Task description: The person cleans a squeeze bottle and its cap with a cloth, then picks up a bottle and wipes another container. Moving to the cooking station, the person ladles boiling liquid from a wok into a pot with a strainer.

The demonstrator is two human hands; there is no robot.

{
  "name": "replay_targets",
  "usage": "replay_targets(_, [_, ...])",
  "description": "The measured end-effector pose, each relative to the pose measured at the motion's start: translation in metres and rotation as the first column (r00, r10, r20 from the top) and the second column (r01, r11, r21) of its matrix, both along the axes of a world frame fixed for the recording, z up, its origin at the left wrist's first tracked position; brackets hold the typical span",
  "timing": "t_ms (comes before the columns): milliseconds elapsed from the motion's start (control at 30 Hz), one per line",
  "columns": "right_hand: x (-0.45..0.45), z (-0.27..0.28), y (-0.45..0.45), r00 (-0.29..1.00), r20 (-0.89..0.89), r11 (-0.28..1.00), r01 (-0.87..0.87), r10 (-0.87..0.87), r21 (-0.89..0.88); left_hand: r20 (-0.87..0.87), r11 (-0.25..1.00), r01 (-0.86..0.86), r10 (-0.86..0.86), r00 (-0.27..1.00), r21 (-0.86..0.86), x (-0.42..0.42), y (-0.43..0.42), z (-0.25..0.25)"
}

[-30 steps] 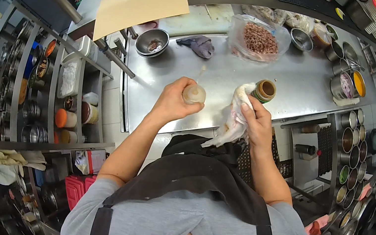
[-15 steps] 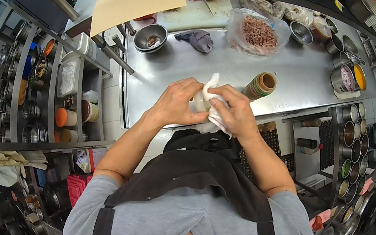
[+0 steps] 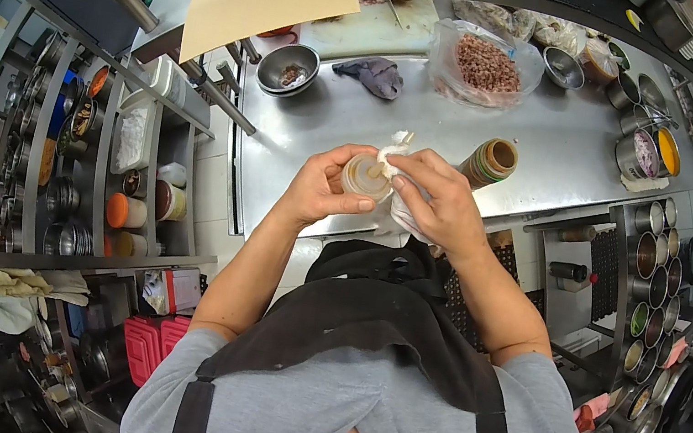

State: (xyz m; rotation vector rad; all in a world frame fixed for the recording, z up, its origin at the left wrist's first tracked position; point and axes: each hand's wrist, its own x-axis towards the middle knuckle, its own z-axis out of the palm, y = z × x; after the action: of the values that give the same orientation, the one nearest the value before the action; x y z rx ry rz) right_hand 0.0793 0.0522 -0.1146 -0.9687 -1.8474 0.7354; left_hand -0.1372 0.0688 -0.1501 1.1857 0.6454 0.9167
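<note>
— Across the middle: what is the largest entry?
— One steel worktable, its near edge slanting up to the right, just in front of the person.
— Left side?
— One shelving rack, loaded with tubs and bowls; a strip of tiled floor separates it from the table.
— On the table, by size?
— One pale cutting board, far edge. One plastic bag, open, chopped meat inside, right of the board. One steel bowl, near the left edge. One dark cloth, crumpled, between bowl and bag.
— Room for moving?
— Open steel from bowl and dark cloth toward the hands; more to the right of the brown jar, which stands mouth up near the front edge, just beyond the right hand.
— Hands?
— Right: fingers pinched on a white cloth, bunched. Left hand: fingers and thumb clamped around a round translucent piece.
— Its position?
— Inside the near edge as seen from above, touching the white cloth; height over the steel cannot be told.
</note>
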Motion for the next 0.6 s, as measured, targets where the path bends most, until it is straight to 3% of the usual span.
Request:
replay_targets(200, [0.003, 0.004, -0.003, 0.995, 0.093, 0.999, 0.044, -0.047, 0.032, -0.004, 0.991, -0.089, 0.09, 0.996, 0.1, 0.013, 0.001, -0.002])
replay_targets(400, [0.0, -0.003, -0.017, 0.996, 0.067, 0.998, 0.062, -0.062, 0.008, -0.202, 0.948, -0.154, 0.215, 0.956, 0.277, 0.013, 0.004, -0.004])
replay_targets(500, [-0.001, -0.006, -0.014, 0.994, 0.043, 0.995, 0.104, -0.104, -0.007, -0.143, 0.955, -0.161, 0.2, 0.969, 0.248, 0.022, 0.004, -0.006])
replay_targets(567, [0.002, -0.009, -0.012, 0.992, 0.038, 0.993, 0.122, -0.122, -0.002, 0.134, 0.979, -0.177, 0.162, 0.978, 0.104, 0.031, -0.003, -0.007])
replay_targets(600, [0.004, -0.012, -0.011, 0.99, 0.032, 0.991, 0.135, -0.135, 0.001, 0.136, 0.98, -0.17, 0.155, 0.978, 0.106, 0.029, -0.005, -0.007])
